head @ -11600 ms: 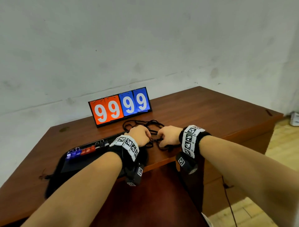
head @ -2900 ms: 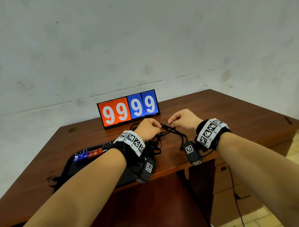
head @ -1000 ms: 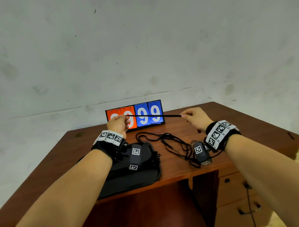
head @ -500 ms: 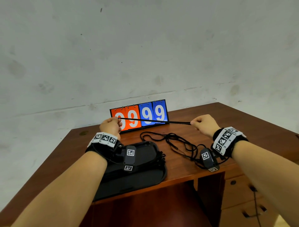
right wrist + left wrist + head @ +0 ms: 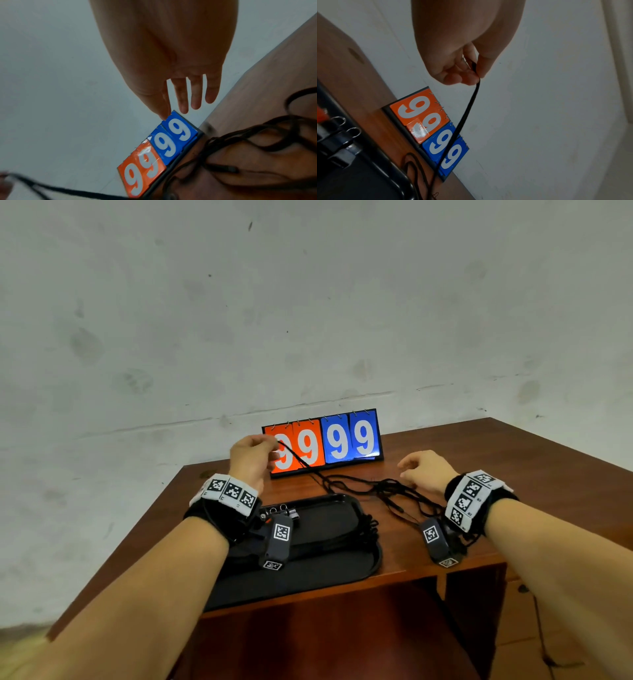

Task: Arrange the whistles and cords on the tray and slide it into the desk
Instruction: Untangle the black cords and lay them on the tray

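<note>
My left hand [image 5: 251,455] [image 5: 471,75] is raised above the desk and pinches one end of a black cord [image 5: 298,460] [image 5: 464,119] between thumb and fingers. That cord slopes down to a tangle of black cords [image 5: 394,491] [image 5: 257,142] lying on the desk. My right hand [image 5: 423,472] [image 5: 187,97] hovers over the tangle with straight, spread fingers and holds nothing. A black tray [image 5: 329,570] lies at the desk's front edge under my left wrist. Whistles with metal rings [image 5: 279,511] [image 5: 339,129] sit at its far left end, and more cords [image 5: 368,530] hang over its right rim.
An orange and blue flip scoreboard [image 5: 323,441] reading 99 99 stands at the back of the brown wooden desk [image 5: 513,460], against a white wall. Below the desktop there is an open knee space, with drawers [image 5: 520,611] to the right.
My right hand has let go of its end of the cord. The cord, which was stretched taut between both hands, now hangs slack from my left hand down to the desk.
</note>
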Motion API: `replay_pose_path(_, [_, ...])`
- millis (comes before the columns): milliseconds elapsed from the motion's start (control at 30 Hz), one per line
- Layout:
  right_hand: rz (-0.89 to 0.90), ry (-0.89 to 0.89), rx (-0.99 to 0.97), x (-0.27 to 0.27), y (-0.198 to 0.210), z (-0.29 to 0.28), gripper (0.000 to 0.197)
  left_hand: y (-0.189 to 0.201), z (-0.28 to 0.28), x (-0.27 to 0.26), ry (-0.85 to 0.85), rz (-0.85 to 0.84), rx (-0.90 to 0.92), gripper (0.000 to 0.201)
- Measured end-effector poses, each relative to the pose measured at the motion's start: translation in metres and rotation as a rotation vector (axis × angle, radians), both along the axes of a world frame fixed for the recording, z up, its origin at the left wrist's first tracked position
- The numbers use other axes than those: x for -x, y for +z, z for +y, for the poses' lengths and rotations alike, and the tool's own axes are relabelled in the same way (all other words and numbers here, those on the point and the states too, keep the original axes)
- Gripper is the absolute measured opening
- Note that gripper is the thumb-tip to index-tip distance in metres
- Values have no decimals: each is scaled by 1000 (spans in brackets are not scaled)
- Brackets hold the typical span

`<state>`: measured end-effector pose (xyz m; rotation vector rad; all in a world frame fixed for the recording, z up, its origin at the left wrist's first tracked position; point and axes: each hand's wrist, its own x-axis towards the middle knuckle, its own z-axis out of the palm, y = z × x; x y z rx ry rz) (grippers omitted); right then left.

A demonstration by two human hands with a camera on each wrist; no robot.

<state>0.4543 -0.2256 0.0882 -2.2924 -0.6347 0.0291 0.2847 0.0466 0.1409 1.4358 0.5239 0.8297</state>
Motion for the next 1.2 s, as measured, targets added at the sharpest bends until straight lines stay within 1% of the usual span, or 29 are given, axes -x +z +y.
replay_pose_path(100, [-24,156,-44,24,14,26,36,13,-19,9,-214,143,-171,7])
replay_pose_path(200, [-23,372,-126,61,38,54,37,17,-36,16,-365,297,-410,5])
replay_pose_path(267, [27,501,-169,86,50,71,36,16,-44,19,-391,307,-494,8])
replay_pose_path(367, [143,605,-269,111,52,89,33,15,-46,30,-374,253,-499,9])
replay_pose_path(433, [140,601,-272,118,50,94,27,13,-39,37,-346,241,-480,9])
replay_pose_path(500, [88,570,-219,121,49,95,21,12,-27,45,-281,233,-466,10])
replay_pose_path(633, [73,481,-150,115,42,92,21,3,9,67,-116,208,-330,10])
replay_pose_path(733, [38,424,-79,110,35,84,19,-13,43,89,2,242,-254,12])
replay_pose_path(867, [57,387,-63,105,26,77,20,-36,81,115,114,285,-205,16])
replay_pose_path(933, [46,365,-50,105,21,76,21,-45,93,126,150,314,-188,15])
replay_pose_path(1033, [58,331,-60,103,12,74,19,-55,103,139,161,372,-179,10])
replay_pose_path(1200, [110,299,-30,95,0,69,15,-61,104,153,156,482,-292,7])
